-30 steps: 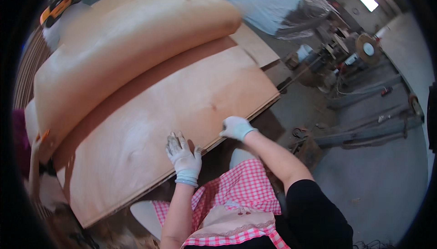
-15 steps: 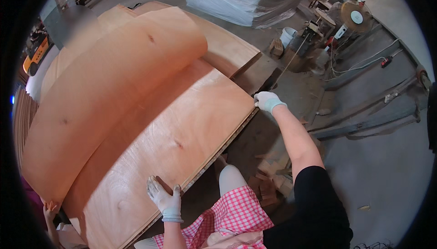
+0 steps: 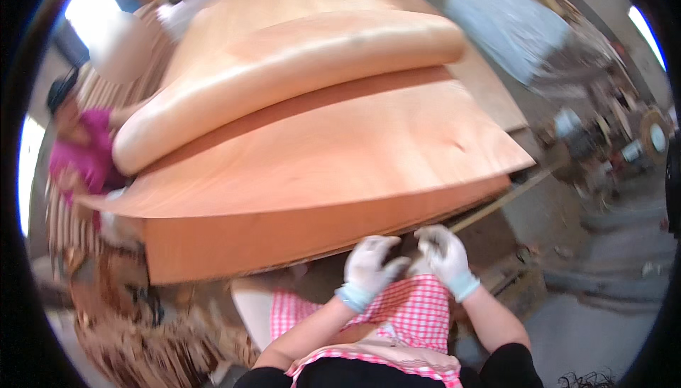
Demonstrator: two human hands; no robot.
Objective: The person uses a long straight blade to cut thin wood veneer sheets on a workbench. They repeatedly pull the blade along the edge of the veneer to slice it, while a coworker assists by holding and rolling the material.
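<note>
My left hand (image 3: 370,269), in a white glove with a pale blue cuff, is at my waist, thumb apart from its half-bent fingers, with nothing visible in it. Close to its right is my right hand (image 3: 443,253), gloved the same way, with loosely curled fingers apart and nothing visible in them. Both hands are just off the near edge of a stack of wood sheets. A thin veneer sheet (image 3: 319,168) lies over the reddish-brown board (image 3: 234,246), its near edge raised above it. Farther back, the veneer bends into a long rolled fold (image 3: 298,69).
At the left, a co-worker in a magenta top (image 3: 89,143) reaches to the sheet's end. Torn veneer scraps (image 3: 142,338) lie on the floor at lower left. A plastic-wrapped pile (image 3: 507,23) stands at back right, with machinery (image 3: 638,140) beyond the right corner.
Both hands have left the board's edge and come together at my waist. The veneer's near part now covers much of the board. My view has turned left.
</note>
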